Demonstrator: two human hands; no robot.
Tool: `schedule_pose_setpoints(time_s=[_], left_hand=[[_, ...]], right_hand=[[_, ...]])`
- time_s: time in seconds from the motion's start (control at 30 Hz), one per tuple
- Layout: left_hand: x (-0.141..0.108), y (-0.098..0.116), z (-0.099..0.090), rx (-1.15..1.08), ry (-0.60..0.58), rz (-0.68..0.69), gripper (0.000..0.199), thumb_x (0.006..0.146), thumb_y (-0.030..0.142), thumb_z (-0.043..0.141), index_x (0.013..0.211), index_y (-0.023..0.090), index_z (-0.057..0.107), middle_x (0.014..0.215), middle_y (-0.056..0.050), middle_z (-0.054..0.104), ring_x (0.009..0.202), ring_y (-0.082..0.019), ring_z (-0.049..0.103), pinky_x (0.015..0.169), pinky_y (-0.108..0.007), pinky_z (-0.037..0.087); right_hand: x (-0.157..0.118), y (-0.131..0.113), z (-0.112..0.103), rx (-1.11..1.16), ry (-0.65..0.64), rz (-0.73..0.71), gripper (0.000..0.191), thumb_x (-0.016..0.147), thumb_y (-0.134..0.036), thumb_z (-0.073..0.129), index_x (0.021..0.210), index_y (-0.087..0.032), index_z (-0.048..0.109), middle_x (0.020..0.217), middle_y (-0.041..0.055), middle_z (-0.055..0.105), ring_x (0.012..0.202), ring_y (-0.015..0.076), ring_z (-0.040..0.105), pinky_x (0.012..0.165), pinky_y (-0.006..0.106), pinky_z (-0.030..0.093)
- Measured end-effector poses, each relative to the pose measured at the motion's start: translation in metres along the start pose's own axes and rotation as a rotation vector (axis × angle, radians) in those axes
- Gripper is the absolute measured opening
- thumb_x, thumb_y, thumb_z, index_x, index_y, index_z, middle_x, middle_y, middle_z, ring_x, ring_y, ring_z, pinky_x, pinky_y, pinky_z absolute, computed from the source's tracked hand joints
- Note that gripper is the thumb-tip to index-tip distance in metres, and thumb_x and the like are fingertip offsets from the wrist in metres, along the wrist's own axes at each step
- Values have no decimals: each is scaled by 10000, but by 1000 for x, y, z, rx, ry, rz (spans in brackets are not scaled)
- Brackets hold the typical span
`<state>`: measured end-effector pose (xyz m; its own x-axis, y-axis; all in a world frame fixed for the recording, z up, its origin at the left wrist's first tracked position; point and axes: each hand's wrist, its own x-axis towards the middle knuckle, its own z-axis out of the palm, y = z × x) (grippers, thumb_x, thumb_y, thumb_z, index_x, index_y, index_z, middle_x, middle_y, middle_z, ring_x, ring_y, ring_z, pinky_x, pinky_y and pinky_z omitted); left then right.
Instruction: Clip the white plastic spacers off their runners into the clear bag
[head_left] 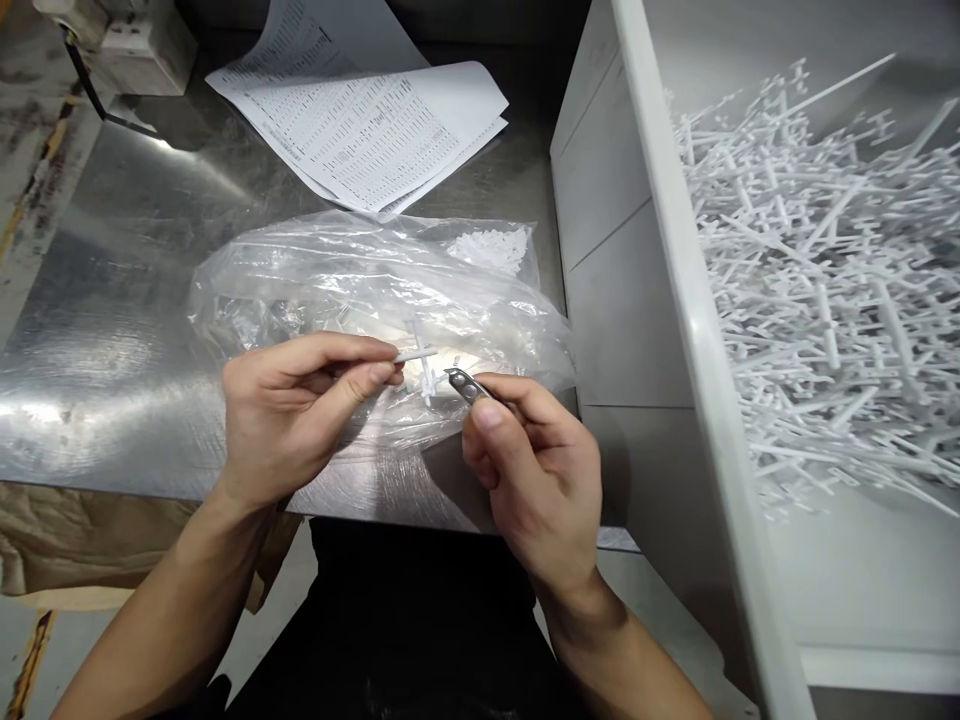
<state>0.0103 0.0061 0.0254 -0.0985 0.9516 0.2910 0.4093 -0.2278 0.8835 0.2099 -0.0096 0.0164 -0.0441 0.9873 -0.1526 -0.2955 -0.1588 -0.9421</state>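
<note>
Between the thumb and fingers of my left hand [300,405] is a white plastic sprue [424,365], a thin stick with a crosspiece and small branches at its far end. My right hand [532,460] is closed around a metal nail clipper [466,384]. The clipper's jaws point left, close to the sprue's branched end, with a small gap visible between them. Under both hands lies a clear plastic bag [330,270], crumpled and spread out. Small white pieces [491,248] show in its far right part.
On the right, a large white bin [697,330] holds a heap of white sprues [840,290]. Printed paper sheets [360,120] lie behind the bag on the metal table [112,310]. Brown paper [82,540] hangs below the table's front edge, and a whitish device [142,50] stands far left.
</note>
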Motion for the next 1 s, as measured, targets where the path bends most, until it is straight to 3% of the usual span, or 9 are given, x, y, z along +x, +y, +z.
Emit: schedule_pose_setpoints(time_s=[0.2,0.4,0.8,1.0], left_hand=[[-3,-3,0,54,-15,22,87,995,261,886,1055,323,885,1003,55,878,866,-142,845,731,-250,693],[-4,-3,-1,59,-14,29,123,1003,241,877,1068,346,880,1011,82,876,892,-105,838,773,-221,675],[-5,-3,1,77,-8,66,114,1009,229,861,1061,330,874,1023,60,876,912,-156,853,790,-283,711],[-7,-4,2,104,-4,132,226,1015,177,841,1125,373,860,1050,93,875,944,-142,859,832,-289,721]], right_hand=[[-1,-4,1,56,-89,12,109,1035,-358,822,1062,-252,827,627,-54,546,534,109,423,471,241,326],[-2,-5,2,32,-82,6,70,1020,-306,824,1059,-248,822,648,-47,579,540,110,459,474,240,350],[-4,-3,1,50,-97,4,63,1030,-288,815,1084,-274,843,643,-53,568,538,105,441,483,238,344],[-4,-3,1,23,-84,-8,85,1043,-330,812,1088,-262,835,652,-48,595,537,104,462,465,229,356]])
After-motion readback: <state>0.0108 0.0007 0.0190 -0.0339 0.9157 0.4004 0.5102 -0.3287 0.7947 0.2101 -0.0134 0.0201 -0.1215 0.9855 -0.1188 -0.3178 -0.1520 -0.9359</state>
